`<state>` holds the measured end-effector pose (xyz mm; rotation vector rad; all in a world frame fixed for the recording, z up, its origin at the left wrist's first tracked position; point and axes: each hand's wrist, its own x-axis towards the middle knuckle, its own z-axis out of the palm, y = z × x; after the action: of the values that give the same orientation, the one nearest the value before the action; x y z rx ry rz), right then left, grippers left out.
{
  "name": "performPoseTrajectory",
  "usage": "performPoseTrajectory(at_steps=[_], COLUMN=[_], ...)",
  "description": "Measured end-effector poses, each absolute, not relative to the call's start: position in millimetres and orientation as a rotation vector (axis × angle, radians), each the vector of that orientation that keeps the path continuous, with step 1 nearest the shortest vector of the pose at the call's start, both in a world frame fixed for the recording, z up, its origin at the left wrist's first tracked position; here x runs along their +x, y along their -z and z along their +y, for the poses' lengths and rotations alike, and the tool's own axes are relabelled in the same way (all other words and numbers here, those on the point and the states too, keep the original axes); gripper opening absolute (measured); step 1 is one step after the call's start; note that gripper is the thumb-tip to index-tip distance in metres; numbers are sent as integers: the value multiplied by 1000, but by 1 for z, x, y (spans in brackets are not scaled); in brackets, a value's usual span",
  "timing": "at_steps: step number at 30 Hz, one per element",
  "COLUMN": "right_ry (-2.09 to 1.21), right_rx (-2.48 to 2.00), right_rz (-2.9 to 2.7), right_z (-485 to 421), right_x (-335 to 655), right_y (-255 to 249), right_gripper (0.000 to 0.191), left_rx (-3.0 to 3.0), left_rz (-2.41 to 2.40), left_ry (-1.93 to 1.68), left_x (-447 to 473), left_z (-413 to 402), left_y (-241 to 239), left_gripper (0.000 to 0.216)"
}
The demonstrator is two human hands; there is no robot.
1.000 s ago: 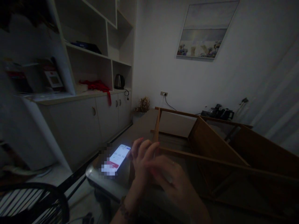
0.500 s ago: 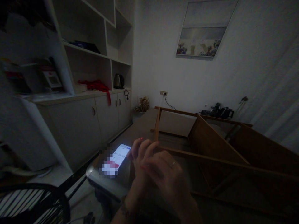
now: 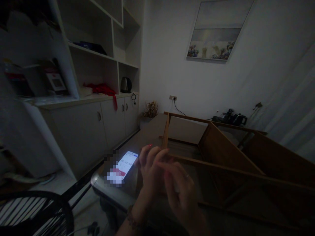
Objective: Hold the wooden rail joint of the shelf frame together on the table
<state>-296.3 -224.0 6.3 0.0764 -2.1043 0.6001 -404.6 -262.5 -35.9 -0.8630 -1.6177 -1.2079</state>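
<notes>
My left hand [image 3: 149,166] is raised in front of me, its red-nailed fingers pointing up and slightly bent, nothing visible in them. My right hand [image 3: 180,193], with a ring on one finger, lies against it from the right with fingers spread, also holding nothing. Both hover over the near edge of a dark table [image 3: 108,191]. Just left of my left hand a lit phone [image 3: 126,163] lies flat on the table. Behind the hands a wooden furniture frame [image 3: 221,147] lies on its side, one thin rail passing right behind my fingertips.
White cabinets and shelves [image 3: 81,131] run along the left wall, bearing a kettle [image 3: 125,85] and a red cloth [image 3: 103,89]. A black wire chair back [image 3: 31,213] is at the lower left. A picture [image 3: 216,32] hangs on the far wall. The room is dim.
My right hand has slid down and to the right along my left hand and its fingers have spread. The left hand and the phone have stayed put.
</notes>
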Motion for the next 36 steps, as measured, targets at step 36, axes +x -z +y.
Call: performPoseTrajectory(at_steps=[36], right_ry=[-470], right_rx=[134], right_rz=[-2197], right_z=[-219], right_x=[-304], right_y=[-32], right_gripper=[16], left_rx=[-913], left_rz=[-1651], left_ry=[1161], left_x=[-408], left_z=[-265], left_y=[39], left_gripper=[24])
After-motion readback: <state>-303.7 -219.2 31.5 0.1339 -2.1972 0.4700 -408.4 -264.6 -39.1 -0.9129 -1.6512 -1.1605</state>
